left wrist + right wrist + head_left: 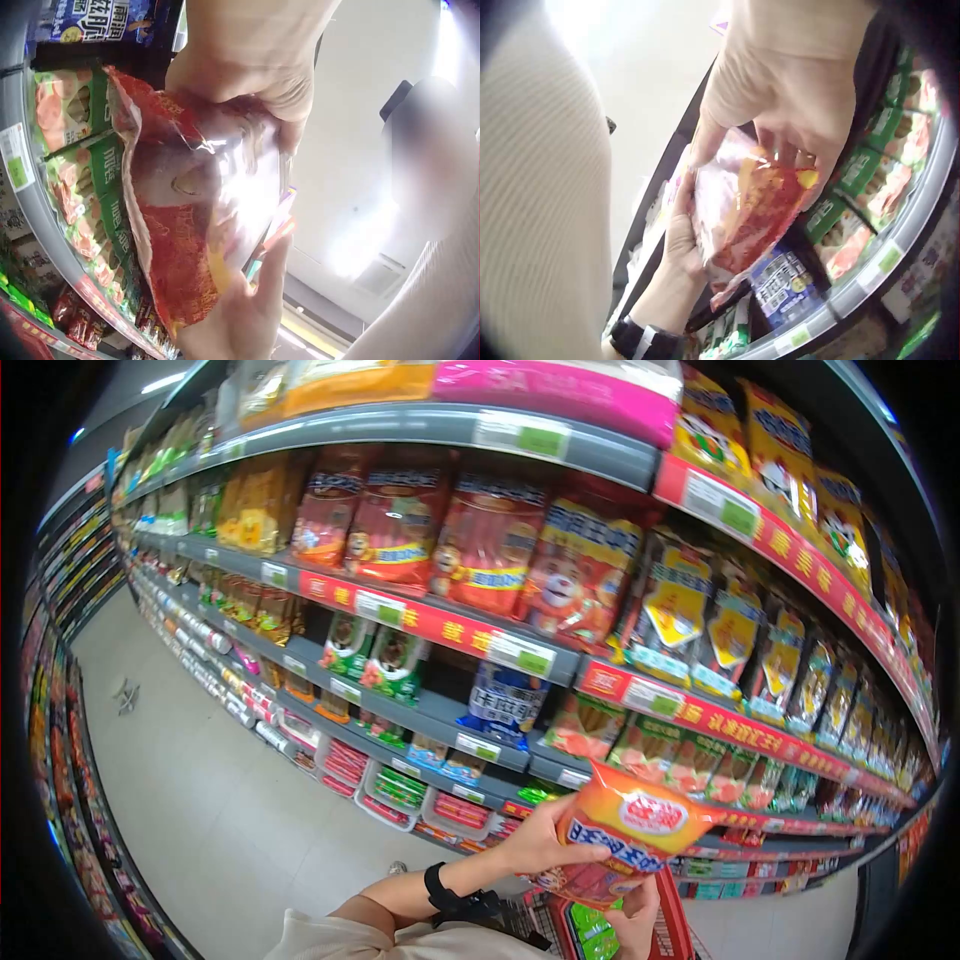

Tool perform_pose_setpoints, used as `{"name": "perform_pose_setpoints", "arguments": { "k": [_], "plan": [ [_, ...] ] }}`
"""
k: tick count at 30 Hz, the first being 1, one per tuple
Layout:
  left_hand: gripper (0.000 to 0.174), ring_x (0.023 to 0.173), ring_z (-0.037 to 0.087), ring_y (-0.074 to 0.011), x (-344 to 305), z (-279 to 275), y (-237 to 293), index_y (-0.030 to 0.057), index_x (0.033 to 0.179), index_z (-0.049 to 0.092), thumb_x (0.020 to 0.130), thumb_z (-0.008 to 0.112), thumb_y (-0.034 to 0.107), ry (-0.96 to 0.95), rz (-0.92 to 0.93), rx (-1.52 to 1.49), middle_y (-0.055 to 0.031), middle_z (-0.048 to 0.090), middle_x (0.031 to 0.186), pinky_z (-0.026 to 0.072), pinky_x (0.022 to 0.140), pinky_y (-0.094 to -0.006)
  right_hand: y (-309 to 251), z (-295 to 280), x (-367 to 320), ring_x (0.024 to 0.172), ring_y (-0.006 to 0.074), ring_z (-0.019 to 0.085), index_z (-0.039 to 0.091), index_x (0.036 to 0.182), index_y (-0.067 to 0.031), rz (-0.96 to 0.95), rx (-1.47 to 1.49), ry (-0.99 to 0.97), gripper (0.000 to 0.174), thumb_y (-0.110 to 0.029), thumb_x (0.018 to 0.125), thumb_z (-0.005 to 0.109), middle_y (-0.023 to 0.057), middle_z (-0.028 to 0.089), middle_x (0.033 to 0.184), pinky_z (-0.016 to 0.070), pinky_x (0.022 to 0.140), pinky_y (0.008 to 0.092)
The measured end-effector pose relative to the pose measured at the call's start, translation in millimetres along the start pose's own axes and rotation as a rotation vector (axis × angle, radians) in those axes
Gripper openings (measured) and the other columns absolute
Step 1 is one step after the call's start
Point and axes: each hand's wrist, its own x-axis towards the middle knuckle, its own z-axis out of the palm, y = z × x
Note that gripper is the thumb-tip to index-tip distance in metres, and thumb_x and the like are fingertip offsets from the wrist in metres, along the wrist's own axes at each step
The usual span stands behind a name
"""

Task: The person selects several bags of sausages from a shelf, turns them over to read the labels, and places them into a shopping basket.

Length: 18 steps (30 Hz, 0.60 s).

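A glossy orange-and-red bag of sausages (640, 815) is held up in front of the shelves, tilted, with its printed front toward the head camera. My left hand (548, 842) grips the bag's left side, thumb across the front and fingers hidden behind. At its lower edge my right hand (636, 926) holds it too. In the left wrist view the red back of the bag (180, 232) shows between both hands. The right wrist view has the right hand's (787, 97) fingers curled over one end of the bag (754, 202).
Below the bag is a red shopping basket (680, 925) with a green package (595, 932) in it. Shelves (440, 615) of bagged sausages curve around ahead and to the right. A blue bag (500, 702) stands on a lower shelf. Pale aisle floor (210, 760) stretches left.
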Motion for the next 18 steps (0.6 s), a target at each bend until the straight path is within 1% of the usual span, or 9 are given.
{"name": "perform_pose_setpoints", "arguments": {
  "k": [1, 3, 4, 7, 9, 11, 13, 15, 18],
  "plan": [
    [0.057, 0.101, 0.057, -0.0117, -4.4, -4.2, 3.6, -0.0016, 0.123, 0.05, 0.074, 0.077, 0.008, 0.04, 0.0, 0.075, -0.0066, 0.062, 0.112, 0.046, 0.09, -0.0299, 2.5, 12.1, 3.1, 0.084, 0.019, 0.06, 0.045, 0.124, 0.0017, -0.012, 0.006, -0.02, 0.058, -0.019, 0.078, 0.074, 0.0098, 0.061, 0.102, 0.0495, 0.076, 0.0268],
    [0.07, 0.1, 0.056, -0.0124, -13.2, -18.8, 13.4, -0.0024, 0.129, 0.044, 0.073, 0.079, 0.021, -0.002, 0.029, 0.317, -0.01, 0.061, 0.112, 0.0457, 0.089, -0.0294, -7.3, 45.7, 13.7, 0.096, 0.0203, 0.06, 0.045, 0.123, 0.0031, 0.292, 0.054, 0.09, 0.057, -0.006, 0.075, 0.075, 0.0106, 0.061, 0.108, 0.0479, 0.086, 0.0311],
    [0.075, 0.1, 0.058, -0.0158, -15.8, -27.3, 21.1, -0.0028, 0.13, 0.043, 0.072, 0.08, 0.027, -0.014, 0.004, 0.334, -0.0124, 0.062, 0.112, 0.0465, 0.088, -0.0305, 1.0, 48.7, 20.1, 0.104, 0.0217, 0.058, 0.044, 0.124, 0.0025, 0.457, 0.03, 0.008, 0.057, 0.0, 0.074, 0.073, 0.0115, 0.06, 0.114, 0.0464, 0.09, 0.0327],
    [0.068, 0.095, 0.062, -0.0163, -23.1, -58.2, 51.6, -0.0009, 0.125, 0.047, 0.072, 0.08, 0.024, -0.028, 0.029, 0.455, -0.0113, 0.065, 0.106, 0.0488, 0.083, -0.0308, 22.0, 83.4, 27.3, 0.1, 0.022, 0.06, 0.041, 0.127, 0.002, 0.304, -0.022, 0.048, 0.057, -0.003, 0.079, 0.07, 0.0119, 0.061, 0.112, 0.0478, 0.089, 0.0321],
    [0.075, 0.106, 0.058, -0.0206, -24.7, -88.1, 86.2, 0.001, 0.131, 0.042, 0.072, 0.079, 0.028, -0.113, -0.059, 0.467, -0.0141, 0.058, 0.119, 0.045, 0.091, -0.0335, 28.2, 117.0, 44.9, 0.103, 0.0224, 0.058, 0.04, 0.129, 0.0012, 0.232, 0.09, 0.055, 0.057, -0.008, 0.08, 0.068, 0.0119, 0.059, 0.115, 0.047, 0.09, 0.0332],
    [0.081, 0.121, 0.046, -0.0289, -21.3, -122.2, 124.9, 0.0008, 0.137, 0.035, 0.074, 0.075, 0.032, -0.223, 0.271, 0.693, -0.0173, 0.045, 0.134, 0.0358, 0.101, -0.0395, 31.4, 149.9, 59.3, 0.108, 0.0232, 0.055, 0.038, 0.132, -0.0005, 0.117, 0.289, 0.085, 0.057, -0.017, 0.083, 0.064, 0.012, 0.055, 0.121, 0.0455, 0.093, 0.0355],
    [0.08, 0.128, 0.037, -0.0313, -16.8, -179.0, 169.5, 0.0016, 0.136, 0.035, 0.074, 0.075, 0.032, -0.082, 0.447, 0.902, -0.0171, 0.036, 0.14, 0.0283, 0.106, -0.0409, 31.2, 181.2, 73.8, 0.114, 0.0239, 0.051, 0.036, 0.134, -0.0022, 0.001, 0.478, 0.125, 0.059, -0.026, 0.086, 0.06, 0.0121, 0.051, 0.127, 0.0441, 0.095, 0.0377],
    [0.075, 0.128, 0.037, -0.0304, -21.7, -228.2, 217.4, 0.0007, 0.134, 0.037, 0.074, 0.074, 0.027, 0.35, 0.538, 1.055, -0.0171, 0.039, 0.136, 0.0283, 0.106, -0.04, 32.8, 210.2, 82.4, 0.12, 0.0247, 0.048, 0.034, 0.137, -0.0038, -0.113, 0.66, 0.176, 0.061, -0.036, 0.089, 0.056, 0.0123, 0.047, 0.132, 0.0426, 0.098, 0.04],
    [0.07, 0.129, 0.033, -0.0328, 1.7, -324.0, 281.5, -0.0014, 0.133, 0.034, 0.078, 0.071, 0.02, 0.747, 0.811, 1.272, -0.0196, 0.037, 0.135, 0.0268, 0.106, -0.0409, 41.0, 240.0, 96.3, 0.122, 0.0257, 0.047, 0.033, 0.139, -0.0065, -0.157, 0.909, 0.181, 0.058, -0.038, 0.093, 0.05, 0.0112, 0.045, 0.137, 0.043, 0.099, 0.0433]
  ]
}}
